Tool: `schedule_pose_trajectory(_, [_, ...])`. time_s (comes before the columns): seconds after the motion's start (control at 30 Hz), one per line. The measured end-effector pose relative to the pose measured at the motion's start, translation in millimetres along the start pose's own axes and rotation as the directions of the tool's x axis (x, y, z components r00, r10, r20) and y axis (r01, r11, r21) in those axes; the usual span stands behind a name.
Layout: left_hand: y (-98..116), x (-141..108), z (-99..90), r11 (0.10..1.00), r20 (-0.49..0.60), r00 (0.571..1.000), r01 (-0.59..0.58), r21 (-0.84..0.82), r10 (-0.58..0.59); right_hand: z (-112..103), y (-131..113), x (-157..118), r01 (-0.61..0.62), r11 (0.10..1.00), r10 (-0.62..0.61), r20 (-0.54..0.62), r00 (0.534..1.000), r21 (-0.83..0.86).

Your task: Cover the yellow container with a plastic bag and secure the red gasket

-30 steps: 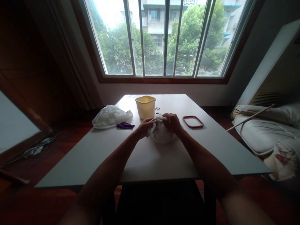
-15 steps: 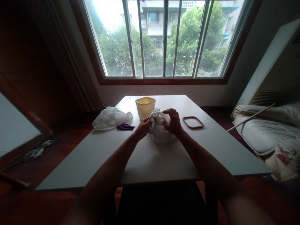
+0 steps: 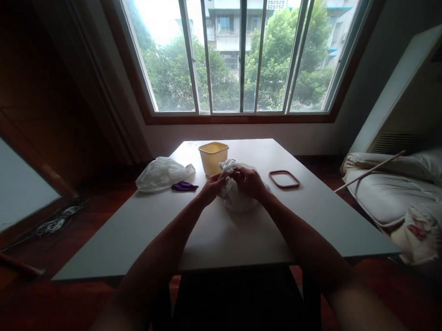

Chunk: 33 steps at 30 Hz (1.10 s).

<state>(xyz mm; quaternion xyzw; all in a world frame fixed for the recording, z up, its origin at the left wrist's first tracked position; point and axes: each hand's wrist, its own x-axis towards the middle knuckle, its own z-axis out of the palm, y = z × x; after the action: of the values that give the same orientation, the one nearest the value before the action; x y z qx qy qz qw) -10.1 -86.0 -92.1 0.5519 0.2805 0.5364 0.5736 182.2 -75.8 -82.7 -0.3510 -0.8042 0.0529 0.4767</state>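
Note:
In the head view, a white plastic bag sits bunched on the white table. My left hand is closed on the gathered top of this bag, from its left side. My right hand is closed at the same gathered top, its fingers close to those of the left. What the bag contains cannot be made out. Just behind my hands stands a yellow plastic container, with no lid on it. To the right lies a reddish-brown square ring, like a lid rim.
Left on the table are another crumpled white plastic bag and a folded purple cloth. A pale padded seat with a thin stick across it stands beyond the right edge. A window is ahead.
My right hand has moved left and its raised, spread fingers have closed on the bag's gathered top. My left hand stays at about the same place.

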Motion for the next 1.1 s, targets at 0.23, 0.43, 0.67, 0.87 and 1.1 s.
schedule_pose_trajectory(0.23, [-2.4,6.9,-6.0,0.982,-0.266,0.956,-0.076,0.170,0.120,-7.6,5.6,2.0,-0.077,0.991,0.071,-0.056,0.996,-0.107])
schedule_pose_trajectory(0.43, [0.3,8.2,-5.9,0.969,-0.228,0.946,-0.205,0.136,0.232,-8.8,-0.5,-0.5,-0.087,0.996,0.088,-0.043,0.995,0.016])
schedule_pose_trajectory(0.67, [2.4,5.2,-5.2,0.985,-0.190,0.974,-0.093,0.145,0.120,-9.7,1.0,-2.1,-0.081,0.986,0.083,-0.012,0.996,0.144])
schedule_pose_trajectory(0.87, [2.7,4.2,-8.1,0.999,-0.100,0.994,-0.030,0.043,0.034,-9.0,-2.9,-3.1,-0.040,0.983,0.031,0.055,0.998,0.177])
schedule_pose_trajectory(1.1, [7.3,0.1,-3.0,0.993,0.050,0.995,0.085,-0.083,-0.081,-5.9,0.5,-2.4,-0.001,0.995,0.006,-0.042,0.999,0.099])
